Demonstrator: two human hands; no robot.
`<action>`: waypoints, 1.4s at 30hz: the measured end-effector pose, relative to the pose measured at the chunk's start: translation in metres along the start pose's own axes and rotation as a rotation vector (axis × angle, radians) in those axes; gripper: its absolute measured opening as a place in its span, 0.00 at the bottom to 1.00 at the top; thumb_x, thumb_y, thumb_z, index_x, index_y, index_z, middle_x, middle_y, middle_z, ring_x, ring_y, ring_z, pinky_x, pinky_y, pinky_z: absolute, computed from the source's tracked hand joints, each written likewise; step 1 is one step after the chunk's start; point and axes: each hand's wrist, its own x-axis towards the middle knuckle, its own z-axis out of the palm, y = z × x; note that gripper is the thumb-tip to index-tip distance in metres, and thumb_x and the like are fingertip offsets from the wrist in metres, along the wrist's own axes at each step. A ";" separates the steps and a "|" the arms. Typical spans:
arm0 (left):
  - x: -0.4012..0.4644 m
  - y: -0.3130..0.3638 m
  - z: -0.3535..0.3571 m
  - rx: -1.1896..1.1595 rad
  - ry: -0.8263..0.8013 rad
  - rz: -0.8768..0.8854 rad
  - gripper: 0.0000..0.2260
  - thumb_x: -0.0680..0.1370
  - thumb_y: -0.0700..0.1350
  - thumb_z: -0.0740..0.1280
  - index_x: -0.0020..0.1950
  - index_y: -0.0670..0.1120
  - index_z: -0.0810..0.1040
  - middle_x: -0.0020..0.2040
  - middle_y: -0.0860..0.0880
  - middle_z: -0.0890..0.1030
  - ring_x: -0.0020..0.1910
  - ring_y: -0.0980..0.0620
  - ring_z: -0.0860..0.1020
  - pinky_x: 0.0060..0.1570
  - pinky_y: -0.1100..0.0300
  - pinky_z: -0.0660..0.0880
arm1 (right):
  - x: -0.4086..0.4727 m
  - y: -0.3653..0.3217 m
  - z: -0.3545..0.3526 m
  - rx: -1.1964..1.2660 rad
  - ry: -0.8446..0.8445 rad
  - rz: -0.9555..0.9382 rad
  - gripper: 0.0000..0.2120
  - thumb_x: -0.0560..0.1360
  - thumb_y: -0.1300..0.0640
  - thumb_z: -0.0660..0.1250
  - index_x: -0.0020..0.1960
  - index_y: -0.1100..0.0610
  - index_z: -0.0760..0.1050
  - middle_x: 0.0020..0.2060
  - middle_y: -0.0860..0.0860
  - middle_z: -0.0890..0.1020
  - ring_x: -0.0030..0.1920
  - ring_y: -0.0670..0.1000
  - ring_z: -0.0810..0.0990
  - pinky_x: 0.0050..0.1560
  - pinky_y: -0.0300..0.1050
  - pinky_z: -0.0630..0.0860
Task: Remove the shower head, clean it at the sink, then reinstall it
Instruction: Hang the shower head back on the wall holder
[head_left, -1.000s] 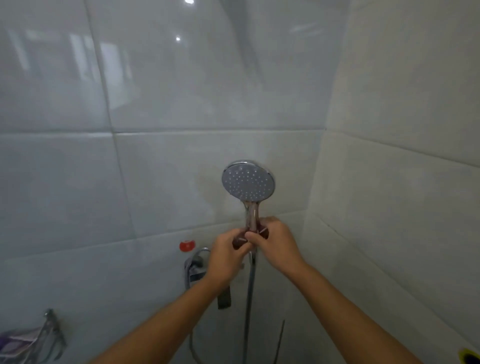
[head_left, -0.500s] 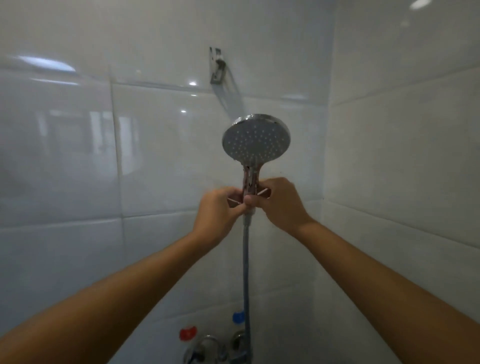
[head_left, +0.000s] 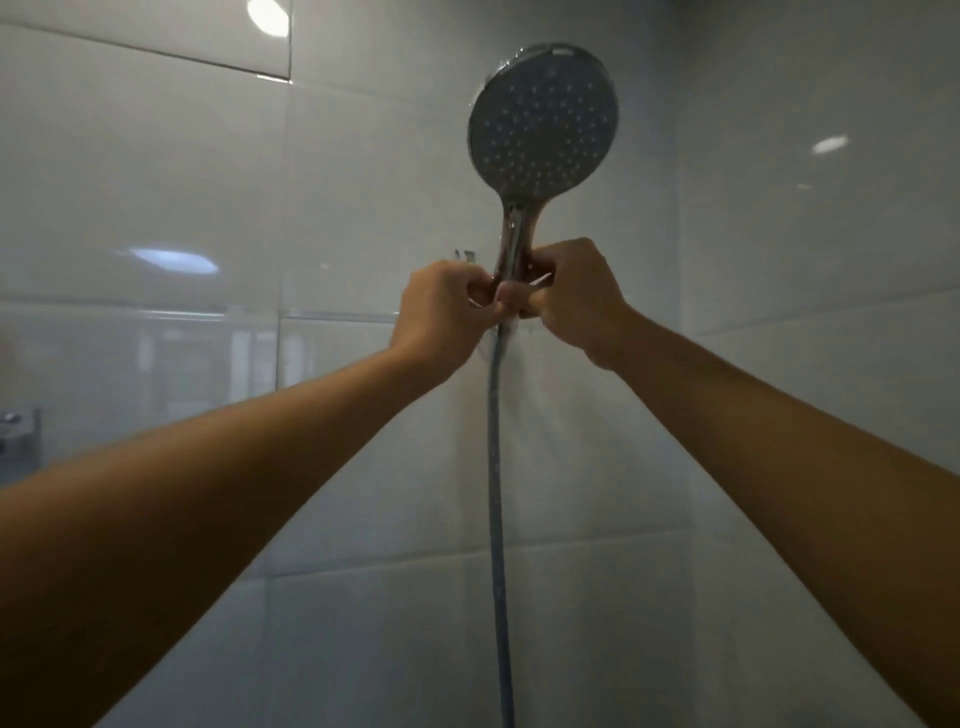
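A round chrome shower head with a dotted spray face stands upright high against the tiled wall. Its chrome handle runs down into both hands. My left hand grips the base of the handle from the left, fingers curled. My right hand grips it from the right at the same height. A grey metal hose hangs straight down from the handle. A small metal wall bracket shows just left of the handle, mostly hidden behind my left hand.
Glossy white tiles cover the wall ahead, and a second tiled wall meets it in a corner on the right. A chrome fitting sticks out at the far left edge.
Both hands have lifted the shower head upward along the wall. The taps with red and blue caps have dropped out of view, and the bracket is now level with my hands.
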 end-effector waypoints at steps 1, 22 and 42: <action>0.010 0.001 -0.003 0.018 0.013 0.009 0.11 0.70 0.52 0.75 0.42 0.44 0.85 0.36 0.47 0.84 0.37 0.47 0.82 0.38 0.51 0.80 | 0.011 -0.001 -0.001 0.015 0.006 0.003 0.10 0.69 0.57 0.77 0.49 0.59 0.85 0.38 0.55 0.86 0.39 0.54 0.86 0.47 0.56 0.82; 0.095 -0.020 0.000 0.017 0.071 0.040 0.09 0.71 0.48 0.76 0.46 0.44 0.85 0.39 0.47 0.85 0.39 0.48 0.82 0.44 0.49 0.81 | 0.100 0.011 0.020 0.129 0.104 0.001 0.06 0.72 0.62 0.74 0.48 0.60 0.83 0.41 0.54 0.85 0.43 0.55 0.85 0.48 0.55 0.83; 0.072 -0.042 0.021 -0.059 0.030 -0.058 0.09 0.74 0.48 0.73 0.51 0.45 0.80 0.43 0.50 0.83 0.40 0.55 0.82 0.41 0.60 0.81 | 0.081 0.033 0.042 0.102 0.059 -0.081 0.11 0.72 0.60 0.75 0.53 0.63 0.82 0.46 0.56 0.85 0.45 0.56 0.84 0.53 0.55 0.81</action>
